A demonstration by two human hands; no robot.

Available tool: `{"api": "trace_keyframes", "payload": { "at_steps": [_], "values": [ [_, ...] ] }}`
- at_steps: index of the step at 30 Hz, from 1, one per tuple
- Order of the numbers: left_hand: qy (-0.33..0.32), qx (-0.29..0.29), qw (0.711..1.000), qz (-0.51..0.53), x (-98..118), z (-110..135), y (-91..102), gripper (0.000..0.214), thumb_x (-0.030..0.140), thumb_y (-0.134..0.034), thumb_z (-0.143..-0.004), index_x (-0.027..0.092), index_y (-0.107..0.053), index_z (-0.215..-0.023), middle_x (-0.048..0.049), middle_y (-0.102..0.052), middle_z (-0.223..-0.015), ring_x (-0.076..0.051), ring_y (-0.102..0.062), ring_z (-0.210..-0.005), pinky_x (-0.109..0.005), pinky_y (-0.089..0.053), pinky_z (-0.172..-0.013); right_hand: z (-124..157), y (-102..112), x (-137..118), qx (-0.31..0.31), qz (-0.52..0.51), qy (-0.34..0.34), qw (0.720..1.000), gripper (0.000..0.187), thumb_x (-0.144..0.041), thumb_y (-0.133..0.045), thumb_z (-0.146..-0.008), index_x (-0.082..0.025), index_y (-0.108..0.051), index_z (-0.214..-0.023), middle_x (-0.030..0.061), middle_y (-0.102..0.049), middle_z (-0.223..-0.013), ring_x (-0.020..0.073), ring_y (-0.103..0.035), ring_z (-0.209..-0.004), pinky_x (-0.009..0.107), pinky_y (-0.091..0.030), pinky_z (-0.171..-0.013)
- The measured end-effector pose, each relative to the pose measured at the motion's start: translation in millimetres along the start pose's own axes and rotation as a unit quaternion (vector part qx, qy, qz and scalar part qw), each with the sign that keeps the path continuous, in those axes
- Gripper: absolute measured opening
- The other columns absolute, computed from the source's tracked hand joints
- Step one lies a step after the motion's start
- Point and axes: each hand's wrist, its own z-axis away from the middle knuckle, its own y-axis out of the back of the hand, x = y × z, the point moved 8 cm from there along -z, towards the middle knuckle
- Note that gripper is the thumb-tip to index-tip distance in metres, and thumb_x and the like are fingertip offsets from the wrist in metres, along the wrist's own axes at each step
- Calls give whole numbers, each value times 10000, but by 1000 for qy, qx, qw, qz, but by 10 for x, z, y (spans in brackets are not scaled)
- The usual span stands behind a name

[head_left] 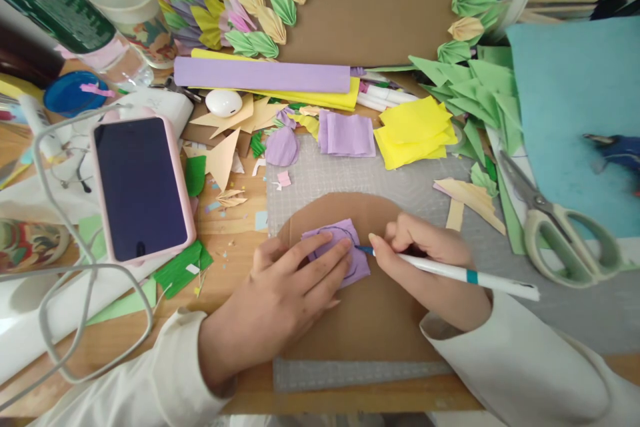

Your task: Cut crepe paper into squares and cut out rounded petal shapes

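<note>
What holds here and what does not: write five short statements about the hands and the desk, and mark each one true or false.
1. The right hand holds a white pen with its tip on the purple paper. True.
2. The left hand is lifted clear of the purple paper. False: its fingers press flat on it.
3. The scissors lie to the right of both hands, with no hand on them. True.
4. The phone shows a lit screen. False: the screen is dark.
5. The purple paper lies straight on the grey cutting mat. False: it lies on brown cardboard that rests on the mat.
</note>
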Motion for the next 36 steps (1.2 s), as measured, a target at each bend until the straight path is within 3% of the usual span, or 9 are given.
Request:
{"api": "trace_keyframes", "payload": {
  "at_steps": [6,10,16,22,36],
  "values": [
    [11,3,1000,2,-16,-3,-17,381,254,-334,-1032,127,-521,-1339,-16,-496,-1465,-285,-482,-1308,-441,-468,-974,-43,29,-34,9,-32,2,999,385,-144,-586,-870,-219,-293,-630,-75,-286,-566,93,-266,-498,275,-239,-477],
    [12,-3,1000,7,-17,1,-26,387,257,-331,-1034,132,-507,-1356,-8,-495,-1468,-273,-471,-1318,-431,-464,-978,-58,-16,-65,-22,-16,13,1000,398,-120,-562,-856,-221,-256,-621,-73,-280,-561,95,-270,-498,274,-237,-470],
    [10,8,1000,12,-12,10,2,381,259,-347,-1030,130,-524,-1342,-12,-509,-1458,-273,-474,-1314,-427,-455,-985,-42,10,-6,-13,-34,-27,999,385,-155,-565,-865,-232,-275,-622,-73,-302,-568,101,-299,-500,273,-249,-473],
    [13,13,1000,13,-7,7,15,385,259,-364,-1025,121,-511,-1353,-27,-534,-1438,-278,-490,-1296,-435,-452,-974,-50,-35,-52,-60,13,-6,998,374,-156,-555,-810,-236,-251,-607,-77,-277,-538,99,-282,-476,257,-269,-449],
    [10,1,1000,15,-8,2,-8,398,267,-342,-1030,111,-506,-1356,-31,-514,-1455,-276,-473,-1309,-433,-436,-997,-74,6,-35,-40,-9,-21,999,382,-169,-559,-821,-234,-256,-597,-70,-275,-537,106,-285,-476,263,-259,-444]
  ]
}}
